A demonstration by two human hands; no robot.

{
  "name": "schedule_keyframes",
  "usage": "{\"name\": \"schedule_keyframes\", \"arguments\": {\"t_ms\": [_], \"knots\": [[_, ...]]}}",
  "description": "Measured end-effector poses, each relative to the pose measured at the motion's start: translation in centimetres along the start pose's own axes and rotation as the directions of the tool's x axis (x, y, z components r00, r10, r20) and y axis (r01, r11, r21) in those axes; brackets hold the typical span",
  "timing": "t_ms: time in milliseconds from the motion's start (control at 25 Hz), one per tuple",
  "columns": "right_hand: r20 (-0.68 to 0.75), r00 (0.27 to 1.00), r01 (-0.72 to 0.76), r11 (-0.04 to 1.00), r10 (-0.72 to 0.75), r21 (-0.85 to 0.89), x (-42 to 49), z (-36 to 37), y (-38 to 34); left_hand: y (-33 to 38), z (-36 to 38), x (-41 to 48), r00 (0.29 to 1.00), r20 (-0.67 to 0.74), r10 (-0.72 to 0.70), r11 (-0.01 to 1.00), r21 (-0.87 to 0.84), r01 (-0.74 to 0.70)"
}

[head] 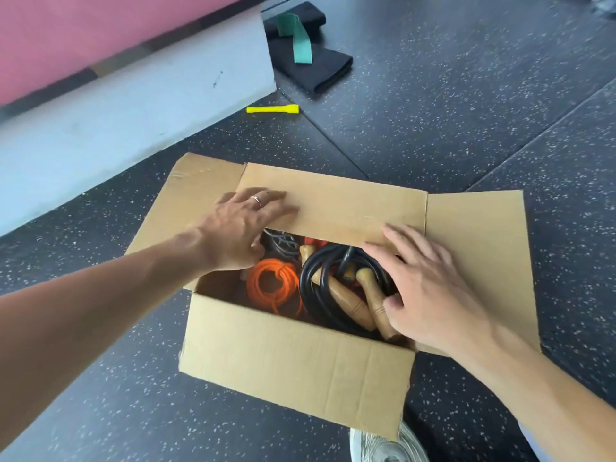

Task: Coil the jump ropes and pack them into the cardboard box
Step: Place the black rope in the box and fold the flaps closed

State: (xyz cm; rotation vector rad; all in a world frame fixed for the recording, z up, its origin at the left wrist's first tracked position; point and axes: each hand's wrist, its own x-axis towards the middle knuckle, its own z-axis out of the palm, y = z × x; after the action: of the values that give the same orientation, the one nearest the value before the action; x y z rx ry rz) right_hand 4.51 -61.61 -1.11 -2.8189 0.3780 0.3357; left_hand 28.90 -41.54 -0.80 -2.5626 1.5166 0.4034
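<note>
The cardboard box (293,355) stands on the dark speckled floor with its near, left and right flaps spread. Inside lie a coiled orange rope (273,285), a thick black coiled rope (316,278) with wooden handles (346,300), and a grey rope (283,243) partly hidden under the far flap. That far flap (336,208) is folded inward over the opening. My left hand (243,225), with a ring on one finger, lies flat on the flap's left end. My right hand (430,288) rests on the flap's right edge, fingers spread, its thumb beside a wooden handle.
A yellow handle (273,109) lies on the floor beyond the box. Farther back sits a folded black mat (320,68) with a green band (300,38) on it. A pale ledge (133,95) below a pink wall runs along the left. A white round object (380,445) shows below the box.
</note>
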Motion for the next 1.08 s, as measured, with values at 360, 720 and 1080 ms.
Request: {"name": "schedule_keyframes", "arguments": {"t_ms": [360,720,1080], "knots": [[-0.324,0.942,0.128,0.985,-0.084,0.117,3.4,2.5,0.6,-1.2,0.6,0.9,0.989,0.000,-0.145,0.966,0.215,0.141],[-0.220,0.811,0.573,0.811,-0.542,0.120,7.9,4.5,-13.1,-6.5,5.3,-21.1,0.838,0.087,-0.539,0.841,0.119,0.528],[-0.417,0.644,0.752,0.630,-0.642,0.191,4.2,8.7,-24.4,-5.4,9.8,-36.8,0.653,-0.226,-0.723,0.686,-0.347,0.640]]}}
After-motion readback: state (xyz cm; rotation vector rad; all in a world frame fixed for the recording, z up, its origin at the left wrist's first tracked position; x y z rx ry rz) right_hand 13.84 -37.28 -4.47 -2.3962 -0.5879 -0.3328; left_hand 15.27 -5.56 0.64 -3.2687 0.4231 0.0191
